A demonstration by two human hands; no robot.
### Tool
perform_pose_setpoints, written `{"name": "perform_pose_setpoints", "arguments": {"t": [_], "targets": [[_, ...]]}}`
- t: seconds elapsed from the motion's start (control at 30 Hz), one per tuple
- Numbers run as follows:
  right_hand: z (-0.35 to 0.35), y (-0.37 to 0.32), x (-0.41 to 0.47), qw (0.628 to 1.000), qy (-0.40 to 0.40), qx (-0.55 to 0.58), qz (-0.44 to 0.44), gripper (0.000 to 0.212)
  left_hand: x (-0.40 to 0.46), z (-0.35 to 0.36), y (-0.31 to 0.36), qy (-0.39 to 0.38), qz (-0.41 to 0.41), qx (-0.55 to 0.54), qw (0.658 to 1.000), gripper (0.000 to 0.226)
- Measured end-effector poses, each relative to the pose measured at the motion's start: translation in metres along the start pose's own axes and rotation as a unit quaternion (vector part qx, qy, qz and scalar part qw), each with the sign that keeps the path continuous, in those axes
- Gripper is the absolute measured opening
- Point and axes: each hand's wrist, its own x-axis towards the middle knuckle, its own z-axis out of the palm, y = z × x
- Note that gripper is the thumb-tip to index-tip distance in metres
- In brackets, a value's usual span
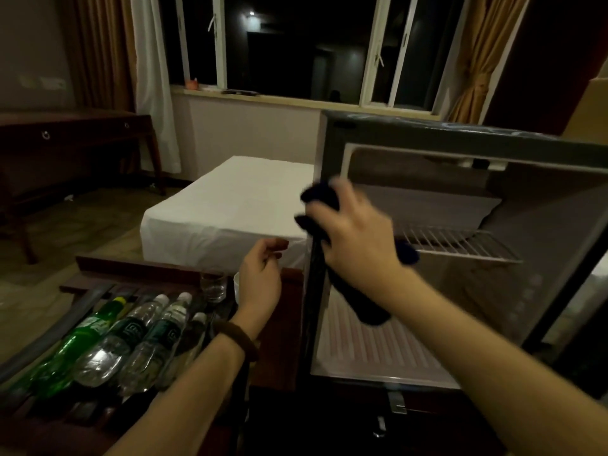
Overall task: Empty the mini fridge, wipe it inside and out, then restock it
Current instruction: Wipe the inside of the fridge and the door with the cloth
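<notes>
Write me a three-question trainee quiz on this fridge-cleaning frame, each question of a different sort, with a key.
1. True or false: the right hand presses a dark cloth against the fridge at the left edge of its opening.
2. Where do the bottles lie? A) on the wire shelf B) on the slatted rack left of the fridge C) on the bed
3. Fill in: the left hand holds ____.

Key: 1 true; 2 B; 3 nothing, its fingers loosely curled.
</notes>
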Motion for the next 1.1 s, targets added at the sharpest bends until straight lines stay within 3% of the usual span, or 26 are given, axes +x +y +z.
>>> {"name": "perform_pose_setpoints", "arguments": {"t": [0.1,0.17,0.23,0.33,0.4,0.47,0.57,0.67,0.8,0.9,0.97,1.1], "targets": [[0.038,-0.012,-0.056,0.995,-0.089,0.038,0.001,0.037,-0.010,-0.005,-0.011,-0.004,-0.005,0.006,1.000,0.036],[0.040,-0.012,-0.060,0.993,-0.099,0.068,0.011,0.035,-0.016,-0.006,-0.016,-0.024,-0.017,-0.004,1.000,0.031],[0.026,-0.007,-0.042,0.994,-0.048,0.095,0.028,0.031,-0.019,-0.006,-0.021,-0.047,-0.026,-0.016,0.998,0.027],[0.002,0.004,-0.003,0.991,0.090,0.070,0.073,0.033,-0.019,-0.004,-0.024,-0.066,-0.021,-0.012,0.998,0.022],[0.005,0.004,-0.002,0.988,0.124,0.050,0.073,0.033,-0.019,-0.002,-0.024,-0.067,-0.010,-0.009,0.998,0.016],[0.027,-0.002,-0.029,0.993,0.098,0.047,0.051,0.036,-0.020,-0.001,-0.026,-0.059,0.001,-0.012,0.998,0.016],[0.062,-0.012,-0.092,0.998,-0.009,0.060,0.015,0.038,-0.024,-0.004,-0.034,-0.057,-0.017,-0.025,0.998,0.022],[0.066,-0.019,-0.110,0.993,-0.076,0.081,0.032,0.036,-0.029,-0.007,-0.043,-0.056,-0.054,-0.020,0.997,0.026],[0.040,-0.016,-0.068,0.992,-0.013,0.093,0.082,0.030,-0.031,-0.010,-0.040,-0.051,-0.060,-0.017,0.997,0.026],[0.040,-0.016,-0.055,0.989,0.051,0.067,0.121,0.039,-0.032,-0.012,-0.042,-0.050,-0.051,-0.014,0.997,0.021],[0.059,-0.023,-0.079,0.993,0.043,0.041,0.102,0.044,-0.036,-0.012,-0.051,-0.037,-0.058,-0.020,0.997,0.026],[0.109,-0.035,-0.161,0.991,-0.126,0.037,-0.011,0.052,-0.051,-0.015,-0.072,-0.024,-0.099,-0.018,0.995,0.032]]}}
